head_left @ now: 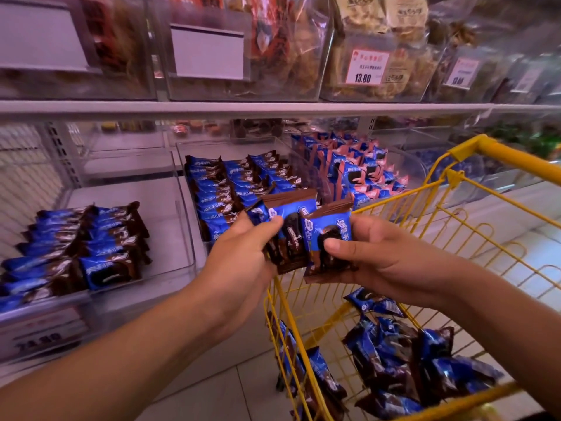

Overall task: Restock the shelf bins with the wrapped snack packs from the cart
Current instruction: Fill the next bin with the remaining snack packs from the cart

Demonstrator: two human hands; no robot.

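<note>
My left hand (243,253) grips a small stack of blue-and-brown wrapped snack packs (290,226) above the cart's left rim. My right hand (373,253) pinches another snack pack (329,235) of the same kind right beside them; the packs touch. More loose packs (403,360) lie in the yellow wire cart (473,229) below. On the lower shelf, a clear left bin (185,226) holds two short rows of the packs, and a clear middle bin (182,147) holds several tidy rows.
A bin of blue-and-pink packs (361,168) stands to the right of the middle bin, behind the cart's corner. The upper shelf (273,109) carries clear bins of other snacks with price tags (365,66). Pale floor tiles (236,390) show beneath my arms.
</note>
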